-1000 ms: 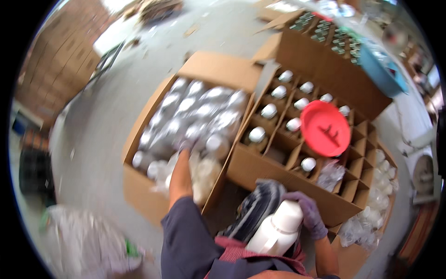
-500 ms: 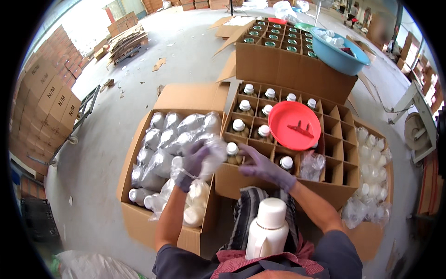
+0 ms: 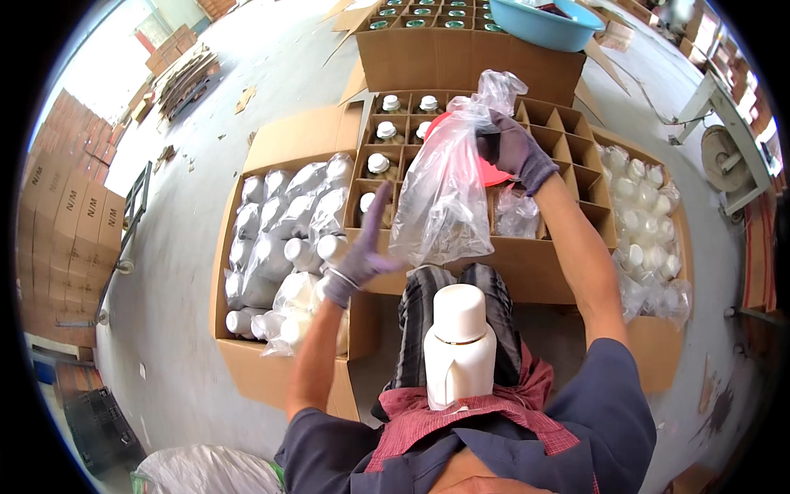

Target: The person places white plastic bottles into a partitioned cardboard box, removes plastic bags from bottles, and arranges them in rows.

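A crumpled clear plastic bag (image 3: 444, 202) hangs from my right hand (image 3: 522, 152), whose fingers are closed on it above the divided carton (image 3: 535, 253). The bag covers much of a red plastic bowl (image 3: 494, 174) lying on the dividers. With its fingers spread and nothing in it, my left hand (image 3: 366, 251) is beside the bag at the carton's near left corner. White-capped bottles, among them one bottle (image 3: 379, 165), stand in the left compartments. A white thermos flask (image 3: 461, 362) sits upright between my legs.
On the left, an open carton (image 3: 288, 362) holds bagged grey-white bottles. Another open carton (image 3: 658, 337) at right holds bagged pale bottles. Behind stands a carton (image 3: 461, 62) of green-topped containers, with a blue basin (image 3: 547, 29) on its corner. Bagged material (image 3: 517, 216) fills one near compartment.
My right hand has risen from beside the near bottle and now holds up the plastic bag. My left hand has moved right, away from the left carton, and its fingers have spread. The view has shifted.
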The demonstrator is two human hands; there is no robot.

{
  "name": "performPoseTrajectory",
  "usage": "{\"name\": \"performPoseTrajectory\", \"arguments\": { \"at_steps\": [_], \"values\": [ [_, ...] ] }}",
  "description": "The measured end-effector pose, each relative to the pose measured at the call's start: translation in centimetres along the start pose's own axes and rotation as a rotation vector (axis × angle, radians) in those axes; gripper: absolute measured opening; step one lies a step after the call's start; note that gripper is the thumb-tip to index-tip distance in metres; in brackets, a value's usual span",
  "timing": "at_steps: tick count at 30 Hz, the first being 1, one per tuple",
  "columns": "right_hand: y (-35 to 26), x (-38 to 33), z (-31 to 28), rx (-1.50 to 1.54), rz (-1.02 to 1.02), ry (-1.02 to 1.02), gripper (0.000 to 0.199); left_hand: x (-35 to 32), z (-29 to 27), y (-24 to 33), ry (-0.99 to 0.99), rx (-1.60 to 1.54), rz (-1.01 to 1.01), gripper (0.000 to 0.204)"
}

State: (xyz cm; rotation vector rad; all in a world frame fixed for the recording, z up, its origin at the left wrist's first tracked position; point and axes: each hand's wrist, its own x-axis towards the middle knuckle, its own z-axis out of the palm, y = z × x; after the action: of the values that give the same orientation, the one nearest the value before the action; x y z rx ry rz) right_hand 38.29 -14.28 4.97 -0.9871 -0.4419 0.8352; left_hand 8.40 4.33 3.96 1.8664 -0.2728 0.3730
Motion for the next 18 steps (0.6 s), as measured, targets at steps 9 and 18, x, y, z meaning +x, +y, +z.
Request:
{"name": "performPoseTrajectory", "arguments": {
  "at_steps": [9,18],
  "values": [
    [4.2,-6.7,4.3,-0.159,-0.256,-0.051,0.069,3.0,8.4,-2.4,0.618,-0.115,-0.23,0.026],
    [11.9,-14.2,0.3,-1.656,-0.425,0.578,0.066,-2.2,6.9,-3.7,0.399,-1.069,-0.23,0.028]
  ]
}}
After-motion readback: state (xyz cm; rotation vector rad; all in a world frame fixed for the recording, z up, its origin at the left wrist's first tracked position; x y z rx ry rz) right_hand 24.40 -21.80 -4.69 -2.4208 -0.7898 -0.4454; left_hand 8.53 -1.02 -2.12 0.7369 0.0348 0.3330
